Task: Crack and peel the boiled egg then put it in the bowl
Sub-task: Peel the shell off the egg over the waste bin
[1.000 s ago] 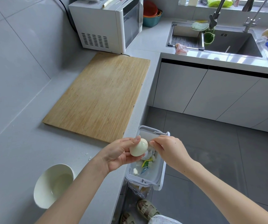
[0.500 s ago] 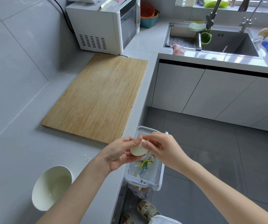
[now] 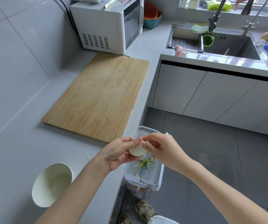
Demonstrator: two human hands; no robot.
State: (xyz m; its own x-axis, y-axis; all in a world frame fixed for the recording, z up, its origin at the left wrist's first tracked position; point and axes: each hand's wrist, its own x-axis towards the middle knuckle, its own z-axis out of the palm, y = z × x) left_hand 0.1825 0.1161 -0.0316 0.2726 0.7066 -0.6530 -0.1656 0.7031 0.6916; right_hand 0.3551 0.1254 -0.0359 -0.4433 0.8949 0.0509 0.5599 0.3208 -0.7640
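Observation:
A pale boiled egg (image 3: 137, 151) is held in the fingers of my left hand (image 3: 118, 152), above the counter's edge and a small white bin (image 3: 159, 173). My right hand (image 3: 162, 149) touches the egg's top with thumb and fingertips, and hides that end of it. The egg's visible side looks smooth and white. A white bowl (image 3: 39, 191) stands on the counter at the lower left, with nothing in it but a little water.
A bamboo cutting board (image 3: 97, 96) lies ahead on the grey counter, with a white microwave (image 3: 107, 25) behind it. Shell bits (image 3: 86, 156) lie on the counter near the board. The bin holds shell and scraps. A sink (image 3: 226, 44) is at the far right.
My right hand moved left from beside the egg onto its top end and now pinches there. My left hand kept hold of the egg.

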